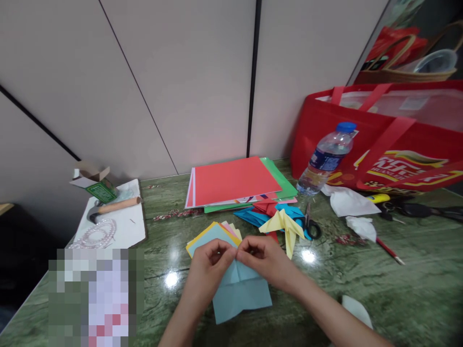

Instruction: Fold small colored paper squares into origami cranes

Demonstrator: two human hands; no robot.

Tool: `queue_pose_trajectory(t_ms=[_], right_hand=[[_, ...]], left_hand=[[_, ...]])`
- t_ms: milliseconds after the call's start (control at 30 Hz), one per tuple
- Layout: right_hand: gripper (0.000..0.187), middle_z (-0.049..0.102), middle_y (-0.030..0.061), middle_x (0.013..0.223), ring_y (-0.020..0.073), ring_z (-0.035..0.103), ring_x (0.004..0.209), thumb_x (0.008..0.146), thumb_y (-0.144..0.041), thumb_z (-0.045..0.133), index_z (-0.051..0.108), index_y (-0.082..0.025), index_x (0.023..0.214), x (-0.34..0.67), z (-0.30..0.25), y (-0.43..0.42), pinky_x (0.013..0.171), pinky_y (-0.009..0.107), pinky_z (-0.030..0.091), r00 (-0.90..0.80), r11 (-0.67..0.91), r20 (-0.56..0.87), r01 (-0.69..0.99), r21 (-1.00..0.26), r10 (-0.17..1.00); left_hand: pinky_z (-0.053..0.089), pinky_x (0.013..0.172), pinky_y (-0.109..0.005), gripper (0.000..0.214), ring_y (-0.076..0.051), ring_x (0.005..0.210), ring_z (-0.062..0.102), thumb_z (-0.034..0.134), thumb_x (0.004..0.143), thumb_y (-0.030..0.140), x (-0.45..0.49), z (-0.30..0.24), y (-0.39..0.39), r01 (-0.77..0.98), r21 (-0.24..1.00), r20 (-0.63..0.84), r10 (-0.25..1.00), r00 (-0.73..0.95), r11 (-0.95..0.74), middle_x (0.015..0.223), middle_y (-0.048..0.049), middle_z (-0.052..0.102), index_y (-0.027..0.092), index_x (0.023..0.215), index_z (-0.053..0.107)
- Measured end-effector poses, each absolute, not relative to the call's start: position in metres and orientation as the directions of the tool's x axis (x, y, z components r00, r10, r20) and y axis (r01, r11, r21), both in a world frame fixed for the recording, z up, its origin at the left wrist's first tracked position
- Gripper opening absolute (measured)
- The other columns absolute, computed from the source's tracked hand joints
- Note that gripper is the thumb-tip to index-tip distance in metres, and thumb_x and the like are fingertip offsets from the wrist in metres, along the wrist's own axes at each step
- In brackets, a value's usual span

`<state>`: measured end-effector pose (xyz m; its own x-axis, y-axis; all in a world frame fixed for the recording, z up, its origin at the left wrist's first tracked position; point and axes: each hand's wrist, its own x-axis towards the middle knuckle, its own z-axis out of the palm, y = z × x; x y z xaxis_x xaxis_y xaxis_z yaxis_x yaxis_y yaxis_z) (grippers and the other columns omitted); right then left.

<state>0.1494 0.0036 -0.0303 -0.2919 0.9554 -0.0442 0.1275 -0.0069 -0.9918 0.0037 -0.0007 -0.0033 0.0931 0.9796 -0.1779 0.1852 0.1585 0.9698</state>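
Note:
A light blue sheet of origami paper [242,294] with crease lines is pinched along its far edge by both hands. My left hand [213,260] is closed on it, thumb and forefinger together. Right beside it, my right hand [265,258] pinches the same edge, the fingertips of both hands nearly touching. Behind the hands lies a stack of small coloured paper squares [213,233], a blue one on top with yellow and pink ones under it. A pale yellow folded paper figure [284,226] rests to the right, partly over blue and red folded pieces [253,216].
Large coloured sheets [231,180] lie against the wall. Scissors [311,226], a water bottle [325,159] and a red bag [379,140] stand at the right, near crumpled tissues [352,200] and a red pencil [390,250]. At left, a white board [133,221] carries a wooden-handled tool [119,206].

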Motion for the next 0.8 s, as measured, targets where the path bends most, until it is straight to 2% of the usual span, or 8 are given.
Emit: queue_pose_trajectory(t_ms=[200,333,467,567,667,800], right_hand=[[0.016,0.048,-0.0036,0.055,0.0091,0.041,0.052,0.073,-0.022,0.053,0.053,-0.017,0.058,0.148,-0.029,0.003,0.048,0.021,0.034,-0.303,0.006,-0.036,0.134,-0.991,0.952],[0.013,0.05,-0.0033,0.053,0.0107,0.045,0.053,0.067,-0.017,0.052,0.052,-0.018,0.054,0.15,-0.028,0.004,0.05,0.022,0.035,-0.278,-0.007,-0.047,0.143,-0.99,0.96],[0.011,0.055,-0.0025,0.053,0.0118,0.05,0.053,0.065,-0.017,0.051,0.054,-0.018,0.054,0.153,-0.03,0.007,0.052,0.023,0.039,-0.258,-0.064,-0.087,0.097,-0.993,0.962],[0.011,0.056,-0.0017,0.054,0.0121,0.052,0.053,0.068,-0.022,0.053,0.054,-0.018,0.057,0.155,-0.031,0.01,0.054,0.024,0.041,-0.183,-0.083,-0.09,0.045,-0.996,0.979],[0.02,0.057,-0.001,0.058,0.0126,0.053,0.055,0.074,-0.035,0.055,0.053,-0.018,0.063,0.154,-0.032,0.01,0.054,0.025,0.043,-0.129,-0.083,-0.078,-0.03,-0.996,0.988],[0.025,0.063,0.0019,0.072,0.0145,0.057,0.066,0.07,-0.041,0.063,0.059,-0.018,0.078,0.15,-0.034,0.006,0.057,0.024,0.044,-0.189,-0.073,-0.063,-0.05,-0.996,0.98]], left_hand=[[0.031,0.046,-0.019,0.023,-0.009,0.049,0.041,0.064,0.065,0.033,0.003,-0.003,-0.003,0.2,0.969,-0.161,0.986,0.049,0.148,0.05,0.0025,0.05,0.014,0.053,0.059],[0.029,0.044,-0.018,0.023,-0.008,0.048,0.039,0.066,0.064,0.035,-0.011,-0.002,0.001,0.184,0.972,-0.131,0.988,-0.079,0.144,0.051,0.0038,0.049,0.014,0.056,0.059],[0.03,0.045,-0.017,0.026,-0.008,0.049,0.042,0.07,0.06,0.038,-0.035,0.002,0.008,0.08,0.984,-0.136,0.965,-0.223,0.157,0.054,0.0033,0.054,0.014,0.06,0.061],[0.03,0.044,-0.017,0.029,-0.008,0.047,0.042,0.073,0.056,0.039,-0.044,0.004,0.01,0.022,0.985,-0.157,0.946,-0.284,0.17,0.054,0.0032,0.055,0.013,0.064,0.062],[0.031,0.045,-0.018,0.029,-0.008,0.048,0.044,0.072,0.058,0.041,-0.037,0.002,0.008,0.026,0.982,-0.173,0.952,-0.254,0.186,0.055,0.0032,0.056,0.014,0.065,0.062],[0.028,0.043,-0.017,0.026,-0.008,0.047,0.042,0.069,0.063,0.04,-0.018,-0.004,0.003,0.096,0.978,-0.161,0.964,-0.211,0.185,0.053,0.0043,0.054,0.015,0.062,0.06]])
